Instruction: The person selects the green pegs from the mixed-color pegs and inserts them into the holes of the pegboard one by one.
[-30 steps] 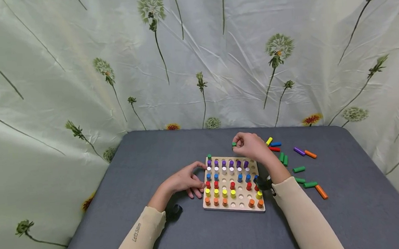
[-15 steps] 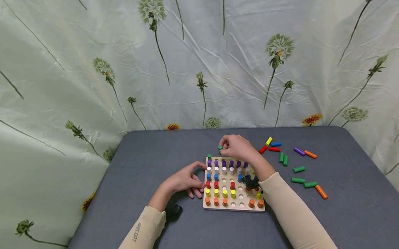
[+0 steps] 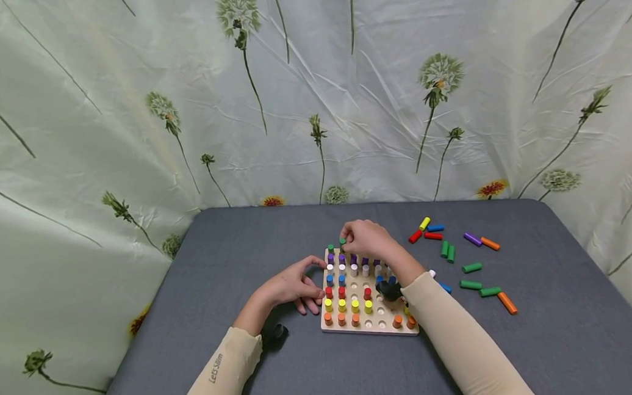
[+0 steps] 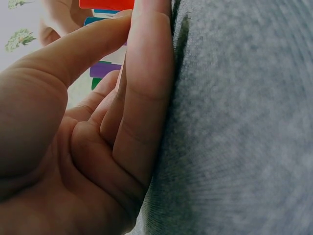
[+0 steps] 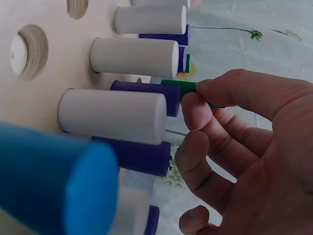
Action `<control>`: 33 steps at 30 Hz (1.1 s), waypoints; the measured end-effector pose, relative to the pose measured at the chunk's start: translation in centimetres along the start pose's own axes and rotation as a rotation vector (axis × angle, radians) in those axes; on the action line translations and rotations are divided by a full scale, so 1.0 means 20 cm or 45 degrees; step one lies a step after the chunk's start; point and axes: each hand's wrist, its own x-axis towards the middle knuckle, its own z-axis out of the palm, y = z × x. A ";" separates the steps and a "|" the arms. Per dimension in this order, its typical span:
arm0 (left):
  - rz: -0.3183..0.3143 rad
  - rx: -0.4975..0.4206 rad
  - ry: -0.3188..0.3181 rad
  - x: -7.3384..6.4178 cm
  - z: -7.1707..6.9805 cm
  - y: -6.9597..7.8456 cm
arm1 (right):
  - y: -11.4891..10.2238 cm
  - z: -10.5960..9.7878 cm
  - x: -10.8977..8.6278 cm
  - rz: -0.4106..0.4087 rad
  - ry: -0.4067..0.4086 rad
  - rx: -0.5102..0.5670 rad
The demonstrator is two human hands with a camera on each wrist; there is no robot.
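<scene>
A wooden pegboard (image 3: pixel 377 332) lies on the table, filled with coloured pegs in rows. My right hand (image 3: pixel 371 241) pinches a green peg (image 3: pixel 343 243) between thumb and index finger at the board's far edge. In the right wrist view that green peg (image 5: pixel 183 89) is partly behind a purple peg (image 5: pixel 146 93), so whether it sits in a hole is hidden. Another green peg (image 3: pixel 331 249) stands at the far left corner. With thumb and index finger spread, my left hand (image 3: pixel 289 285) touches the board's left edge, its other fingers resting on the table.
Loose pegs lie right of the board: several green ones, such as one green peg (image 3: pixel 472 268), plus an orange peg (image 3: pixel 507 303), a purple peg (image 3: pixel 472 239) and a yellow peg (image 3: pixel 425 223). A floral curtain (image 3: pixel 287 101) hangs behind the grey table (image 3: pixel 231 246).
My right hand has moved left along the board's far edge and lowered the green peg to a spot beside the corner green peg. The left hand has stayed in place.
</scene>
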 end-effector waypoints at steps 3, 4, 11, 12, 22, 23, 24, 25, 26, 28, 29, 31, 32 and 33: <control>0.000 0.000 -0.002 0.00 0.00 0.00 | 0.00 0.00 0.00 0.016 -0.017 -0.014; 0.000 -0.001 -0.003 0.00 0.00 0.00 | -0.01 0.00 0.00 0.025 -0.024 -0.014; -0.006 -0.006 -0.014 0.01 0.00 0.01 | 0.01 0.02 0.01 0.047 -0.048 -0.029; -0.005 -0.006 -0.015 0.01 0.00 0.01 | 0.01 0.02 0.02 0.045 -0.048 -0.028; 0.003 0.009 -0.006 0.01 0.00 0.00 | 0.04 0.06 0.04 0.052 -0.058 -0.012; 0.003 0.010 -0.006 0.01 0.00 0.00 | 0.04 0.06 0.04 0.058 -0.062 -0.010; 0.003 0.011 -0.007 0.01 0.00 0.00 | 0.04 0.07 0.05 0.066 -0.066 -0.005; 0.003 0.010 -0.007 0.01 0.00 0.00 | 0.04 0.07 0.05 0.071 -0.069 -0.005; 0.002 0.011 -0.007 0.01 0.00 0.00 | 0.04 0.08 0.05 0.073 -0.072 -0.003; -0.001 0.010 -0.005 0.00 0.00 0.00 | 0.04 0.08 0.05 0.079 -0.078 0.004; 0.000 0.010 -0.003 0.00 0.00 0.00 | 0.04 0.08 0.05 0.081 -0.081 0.008; -0.002 0.005 -0.002 -0.01 0.00 0.00 | 0.04 0.08 0.05 0.082 -0.088 0.015; -0.004 0.003 -0.002 -0.01 0.00 0.01 | 0.04 0.08 0.05 0.079 -0.089 0.020; -0.001 0.003 -0.002 -0.01 0.00 0.01 | 0.04 0.07 0.04 0.076 -0.087 0.024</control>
